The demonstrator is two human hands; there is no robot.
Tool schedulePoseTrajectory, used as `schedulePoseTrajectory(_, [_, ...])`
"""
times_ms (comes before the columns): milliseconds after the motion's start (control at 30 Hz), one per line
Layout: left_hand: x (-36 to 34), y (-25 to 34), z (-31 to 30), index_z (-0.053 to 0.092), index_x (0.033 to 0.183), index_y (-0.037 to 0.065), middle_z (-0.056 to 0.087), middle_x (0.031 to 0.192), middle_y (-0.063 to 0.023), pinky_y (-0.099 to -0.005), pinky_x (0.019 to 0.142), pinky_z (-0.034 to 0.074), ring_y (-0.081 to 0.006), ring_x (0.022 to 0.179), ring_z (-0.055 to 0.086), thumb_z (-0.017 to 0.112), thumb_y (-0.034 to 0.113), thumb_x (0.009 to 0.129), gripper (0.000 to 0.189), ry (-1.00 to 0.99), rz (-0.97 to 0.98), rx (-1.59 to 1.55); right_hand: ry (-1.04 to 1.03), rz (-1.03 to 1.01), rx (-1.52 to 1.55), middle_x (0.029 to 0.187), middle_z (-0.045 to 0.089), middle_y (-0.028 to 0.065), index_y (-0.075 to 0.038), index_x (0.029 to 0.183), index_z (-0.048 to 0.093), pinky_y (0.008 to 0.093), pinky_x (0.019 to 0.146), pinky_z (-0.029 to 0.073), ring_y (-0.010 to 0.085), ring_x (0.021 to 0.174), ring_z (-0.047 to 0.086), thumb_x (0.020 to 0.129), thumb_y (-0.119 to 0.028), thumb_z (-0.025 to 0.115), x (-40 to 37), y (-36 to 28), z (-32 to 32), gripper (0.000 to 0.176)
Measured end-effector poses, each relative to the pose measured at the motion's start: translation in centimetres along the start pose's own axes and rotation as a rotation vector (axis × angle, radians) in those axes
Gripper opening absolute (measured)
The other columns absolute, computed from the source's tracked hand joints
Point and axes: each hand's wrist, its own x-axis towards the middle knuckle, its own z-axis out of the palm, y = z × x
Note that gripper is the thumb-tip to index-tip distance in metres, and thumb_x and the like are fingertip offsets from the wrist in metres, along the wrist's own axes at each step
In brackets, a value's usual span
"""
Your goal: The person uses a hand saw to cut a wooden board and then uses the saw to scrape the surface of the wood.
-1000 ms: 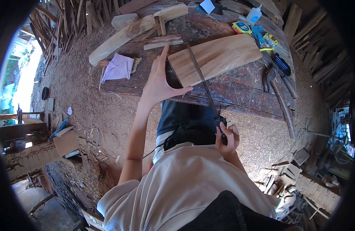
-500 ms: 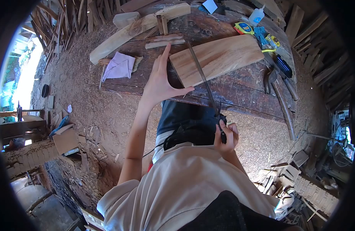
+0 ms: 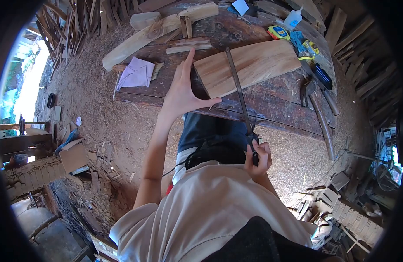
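flat between both hands [image 3: 181,94] [image 3: 258,159] lies plank [image 3: 249,65].

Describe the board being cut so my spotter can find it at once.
On the dark workbench, near its front edge, lies a pale board, its left end braced by the open left hand. It is the widest pale piece, and the saw gripped in the right hand crosses it, unlike the narrow offcuts behind.

Pale smooth wood board [image 3: 249,67]; dark rough wooden bench [image 3: 271,102]; metal file [image 3: 238,89].
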Motion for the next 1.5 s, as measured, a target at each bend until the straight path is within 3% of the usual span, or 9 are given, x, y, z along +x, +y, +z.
schedulePoseTrajectory(67, [0.0, 0.0, 0.0, 0.014, 0.16, 0.01, 0.042, 0.146, -0.024, -0.0482, 0.112, 0.039, -0.0383, 0.132, 0.047, 0.095, 0.041, 0.057, 0.135, 0.003, 0.002, -0.003, 0.072, -0.051, 0.026, 0.08, 0.064, 0.0142, 0.005, 0.108, 0.064, 0.0333, 0.048, 0.034, 0.0231, 0.055, 0.046, 0.073, 0.014, 0.073, 0.2, 0.0, 0.1, 0.037])
schedulePoseTrajectory(400, [-0.1, 0.0, 0.1, 0.015, 0.16, 0.009, 0.044, 0.143, -0.0237, -0.047, 0.111, 0.039, -0.0372, 0.13, 0.048, 0.095, 0.04, 0.057, 0.134, 0.005, -0.004, 0.001, 0.017, -0.033, 0.054, 0.082, 0.066, 0.015, 0.005, 0.108, 0.066, 0.0334, 0.049, 0.035, 0.0239, 0.057, 0.048, 0.071, 0.015, 0.074, 0.8, -0.3, 0.4, 0.04])
schedulePoseTrajectory(467, [-0.1, 0.0, 0.0, 0.015, 0.16, 0.009, 0.044, 0.144, -0.024, -0.0469, 0.112, 0.039, -0.0374, 0.131, 0.048, 0.095, 0.04, 0.057, 0.134, 0.011, 0.004, 0.0, -0.002, -0.063, 0.001, 0.069, 0.054, 0.0107, 0.006, 0.109, 0.061, 0.031, 0.047, 0.034, 0.0203, 0.055, 0.047, 0.078, 0.013, 0.073, 1.2, -0.3, 0.4, 0.034])
schedulePoseTrajectory(800, [-0.1, 0.1, 0.0, 0.014, 0.16, 0.01, 0.042, 0.146, -0.0249, -0.0483, 0.113, 0.038, -0.0385, 0.135, 0.045, 0.095, 0.041, 0.058, 0.135, -0.003, -0.015, -0.009, -0.005, -0.079, 0.001, 0.066, 0.052, 0.0092, 0.007, 0.11, 0.061, 0.0294, 0.046, 0.033, 0.0191, 0.054, 0.046, 0.079, 0.012, 0.073, 1.2, -0.3, 0.2, 0.034])
schedulePoseTrajectory(867, [-0.1, 0.1, 0.0, 0.014, 0.16, 0.01, 0.042, 0.146, -0.025, -0.0485, 0.113, 0.038, -0.0386, 0.136, 0.045, 0.095, 0.041, 0.058, 0.135, -0.009, -0.029, -0.01, 0.0, -0.02, 0.027, 0.083, 0.066, 0.0149, 0.006, 0.109, 0.066, 0.0333, 0.049, 0.035, 0.0237, 0.058, 0.048, 0.071, 0.014, 0.075, 0.6, -0.1, 0.3, 0.039])
schedulePoseTrajectory(1500, [-0.1, 0.4, -0.1, 0.016, 0.159, 0.008, 0.043, 0.145, -0.0257, -0.0481, 0.113, 0.038, -0.0391, 0.135, 0.045, 0.094, 0.039, 0.058, 0.132, 0.001, -0.001, 0.0, -0.023, -0.047, 0.021, 0.084, 0.066, 0.0142, 0.005, 0.109, 0.065, 0.0333, 0.048, 0.036, 0.0235, 0.057, 0.048, 0.07, 0.014, 0.075, 1.4, -0.4, -0.6, 0.041])
